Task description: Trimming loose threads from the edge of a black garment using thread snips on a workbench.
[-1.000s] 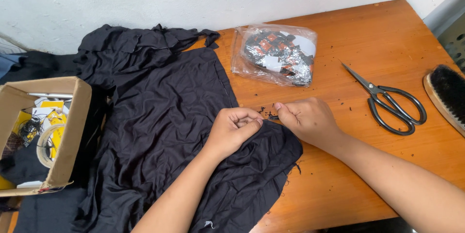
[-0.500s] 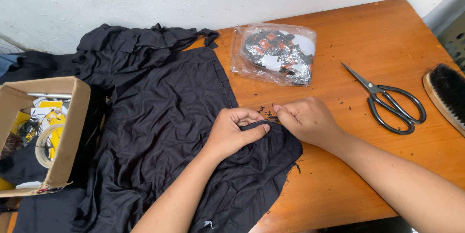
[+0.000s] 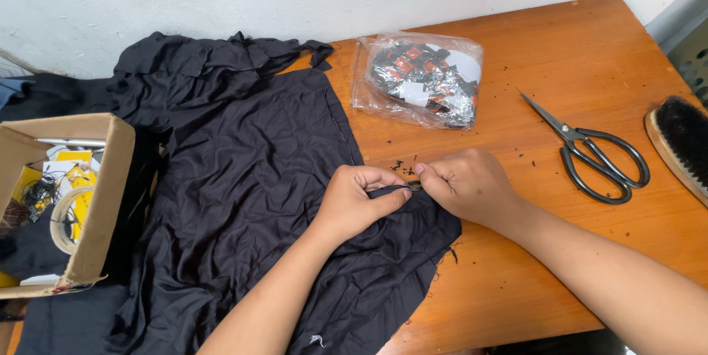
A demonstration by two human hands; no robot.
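Both hands meet at the right-hand hem of a black garment (image 3: 243,178) that lies spread over the left half of the wooden table (image 3: 590,45). The left hand (image 3: 354,204) has its grip closed on a fold of the cloth just at that hem, and the right hand (image 3: 468,185) has its fingertips pinched together on the same edge, the two touching thumb to thumb; whether a small tool sits between the right fingers cannot be told. Small dark bits lie scattered on the bare wood beside the hem, so the step in hand looks like picking at the seam, and the next move calls for a fine, steady pull with the cloth held taut. To the right, scissors (image 3: 590,148) lie near the right forearm, and a brush (image 3: 682,141) rests at the table's right edge. A clear bag of small packets (image 3: 420,78) sits toward the far edge, apart from the hands. A cardboard box (image 3: 96,200) of odds and ends stands at the left edge, against the cloth. Open wood lies between the hands and the scissors, and along the near edge.
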